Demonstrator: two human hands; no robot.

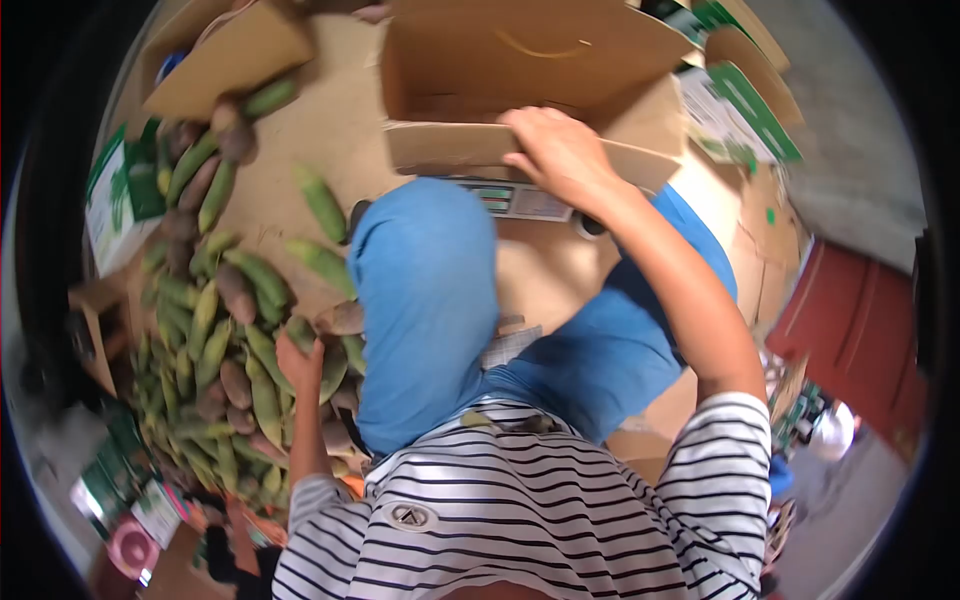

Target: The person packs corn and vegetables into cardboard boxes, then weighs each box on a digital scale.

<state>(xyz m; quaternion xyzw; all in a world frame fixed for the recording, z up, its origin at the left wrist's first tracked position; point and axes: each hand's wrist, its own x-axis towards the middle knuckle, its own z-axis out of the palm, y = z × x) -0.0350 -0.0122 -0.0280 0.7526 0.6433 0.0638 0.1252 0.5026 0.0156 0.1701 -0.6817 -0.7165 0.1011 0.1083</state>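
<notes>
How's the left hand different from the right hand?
The left hand seems to hold a green vegetable, while the right hand grips the front edge of a cardboard box. The left hand is at the vegetable pile; the right hand reaches farther forward. Both hands are bare.

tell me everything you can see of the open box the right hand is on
The cardboard box is plain brown, with its open top facing up and a curved yellowish line on its far inner wall. It stands beyond the knees, the right hand over its near rim, thumb against the outer wall. A display panel shows just below; what supports the box is hidden.
</notes>
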